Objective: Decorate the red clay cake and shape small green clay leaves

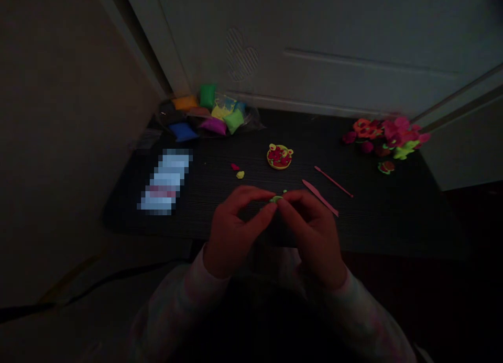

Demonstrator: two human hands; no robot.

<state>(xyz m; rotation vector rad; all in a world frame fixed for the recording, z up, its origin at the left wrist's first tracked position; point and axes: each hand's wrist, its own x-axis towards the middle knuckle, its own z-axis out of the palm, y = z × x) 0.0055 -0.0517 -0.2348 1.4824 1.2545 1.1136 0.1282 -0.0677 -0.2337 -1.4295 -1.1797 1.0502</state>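
My left hand (236, 227) and my right hand (316, 232) meet above the near side of the dark table (220, 216). Between their fingertips they pinch a small piece of light green clay (276, 199); the fingers cover part of it. Just beyond sits a round yellow clay dish (279, 166) with red pieces inside and small round shapes on its rim. A red clay bit (234, 167) and a yellow clay bit (240, 175) lie left of the dish. To the right rest a pink modelling knife (320, 198) and a thin pink stick tool (334, 182).
Coloured clay packets (208, 96) are heaped at the back left against the pale panel (334, 33). A blurred-out bright rectangle (167, 182) lies at the left. Pink, orange and green clay flowers (401, 132) stand at the back right, near a small red-and-green piece (386, 167).
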